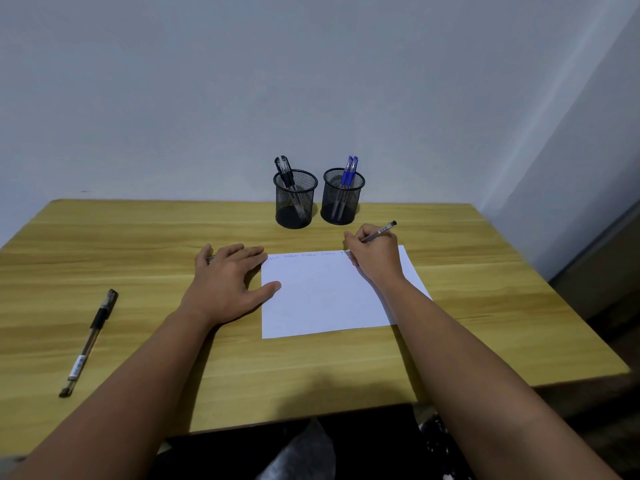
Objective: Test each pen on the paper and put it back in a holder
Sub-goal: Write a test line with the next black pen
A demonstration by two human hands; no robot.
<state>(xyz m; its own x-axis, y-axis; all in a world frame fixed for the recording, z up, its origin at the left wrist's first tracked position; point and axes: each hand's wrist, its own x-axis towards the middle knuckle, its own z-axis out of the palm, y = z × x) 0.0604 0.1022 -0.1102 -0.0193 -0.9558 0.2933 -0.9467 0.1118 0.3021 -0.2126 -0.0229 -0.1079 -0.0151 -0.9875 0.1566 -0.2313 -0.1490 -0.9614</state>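
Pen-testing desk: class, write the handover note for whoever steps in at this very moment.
Right hand grips a pen, tip on the paper's top edge, near a row of test scribbles.
Left hand lies flat on the table, thumb on the paper's left edge.
Left holder: black pens. Right holder: blue pens.
Left to do: put the held pen in a holder; test the loose pen at far left.

Lighting: soft, even, moderately dim.
Wide-angle distortion bowed the table [485, 258] edges; faint shadows lay beneath the forearms.
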